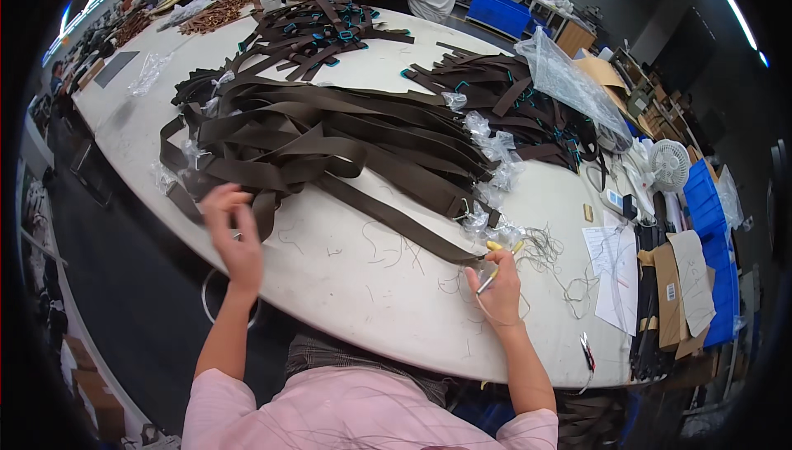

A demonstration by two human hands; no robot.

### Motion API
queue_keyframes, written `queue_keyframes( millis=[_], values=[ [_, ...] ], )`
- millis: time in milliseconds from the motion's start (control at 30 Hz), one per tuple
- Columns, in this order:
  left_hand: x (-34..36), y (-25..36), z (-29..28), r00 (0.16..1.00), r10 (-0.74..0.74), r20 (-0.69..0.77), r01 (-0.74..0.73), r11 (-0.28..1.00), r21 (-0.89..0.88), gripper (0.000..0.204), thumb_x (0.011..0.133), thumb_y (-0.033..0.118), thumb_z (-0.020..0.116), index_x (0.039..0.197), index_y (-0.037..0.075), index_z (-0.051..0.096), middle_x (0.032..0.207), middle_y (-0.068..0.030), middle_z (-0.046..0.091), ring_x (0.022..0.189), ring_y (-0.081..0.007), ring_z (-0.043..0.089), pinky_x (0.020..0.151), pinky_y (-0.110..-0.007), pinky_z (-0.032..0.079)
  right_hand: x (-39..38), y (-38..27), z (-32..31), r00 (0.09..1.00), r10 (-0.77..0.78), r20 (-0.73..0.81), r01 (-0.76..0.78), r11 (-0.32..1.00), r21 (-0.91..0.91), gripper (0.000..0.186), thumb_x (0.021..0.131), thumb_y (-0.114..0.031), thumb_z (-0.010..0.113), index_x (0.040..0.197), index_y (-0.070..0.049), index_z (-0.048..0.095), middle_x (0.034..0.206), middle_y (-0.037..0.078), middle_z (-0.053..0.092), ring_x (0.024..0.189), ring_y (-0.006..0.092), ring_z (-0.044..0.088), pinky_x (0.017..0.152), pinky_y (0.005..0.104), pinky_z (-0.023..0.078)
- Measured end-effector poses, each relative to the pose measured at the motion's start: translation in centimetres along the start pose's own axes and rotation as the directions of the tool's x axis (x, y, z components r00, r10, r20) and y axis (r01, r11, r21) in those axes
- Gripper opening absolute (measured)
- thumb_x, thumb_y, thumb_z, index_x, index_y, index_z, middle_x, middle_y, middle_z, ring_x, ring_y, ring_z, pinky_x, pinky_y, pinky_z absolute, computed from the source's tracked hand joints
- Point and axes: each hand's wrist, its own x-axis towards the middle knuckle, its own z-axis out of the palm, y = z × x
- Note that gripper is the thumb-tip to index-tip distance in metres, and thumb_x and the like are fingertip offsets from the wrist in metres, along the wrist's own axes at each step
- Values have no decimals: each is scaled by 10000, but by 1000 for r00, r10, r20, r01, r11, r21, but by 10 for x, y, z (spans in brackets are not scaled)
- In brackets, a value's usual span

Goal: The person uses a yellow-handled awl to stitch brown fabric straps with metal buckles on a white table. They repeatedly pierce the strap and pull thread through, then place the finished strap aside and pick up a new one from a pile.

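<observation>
Blue bins point(716, 227) stand at the right end of the white table point(346, 277), cardboard pieces leaning over them; what is inside cannot be made out. A heap of dark brown straps point(330, 141) covers the table's middle, while the near curved edge lies mostly bare apart from loose threads point(549, 256). The left hand point(235, 240) hovers at the straps' near end, fingers slightly spread, blurred. The right hand point(497, 289) rests on the table, fingers closed around yellow-handled snips point(497, 262), touching the end of one strap.

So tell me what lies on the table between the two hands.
In the head view, between the left hand and right hand lie bare white table, loose thread scraps and one brown strap.
</observation>
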Motion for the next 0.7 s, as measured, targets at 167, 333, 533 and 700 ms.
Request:
queue_keyframes(
  millis=[167,333,533,700],
  values=[
    [-66,43,42,829,-29,558,-196,920,339,595,962,268,669,1472,45,457,1527,-258,380,1411,-428,374,1165,-483,326,8,14,10,998,-51,39,51,999,-1,342,807,12,723,1060,-27,497,932,182,598,859,399,615,758,472,501],
    [-53,38,65,410,297,862,-358,922,-148,794,984,473,607,1553,-11,335,1638,-318,166,1498,-488,225,1231,-550,182,46,9,-3,999,-34,-40,37,996,80,225,850,57,677,994,-27,526,946,178,643,833,355,638,754,397,513],
    [-51,28,41,547,-123,828,-275,908,316,984,944,645,561,1579,-39,248,1630,-373,86,1497,-530,182,1226,-591,147,110,-12,-37,979,-137,-149,147,988,57,188,883,41,673,1003,-29,545,922,150,656,799,303,636,734,361,508],
    [-49,48,128,567,100,818,-429,883,190,1006,963,653,510,1552,-116,239,1576,-426,188,1508,-525,162,1246,-554,126,158,-37,-46,959,-227,-168,231,973,6,198,875,33,681,1007,-34,550,918,132,643,806,311,629,727,372,496]
  ],
)
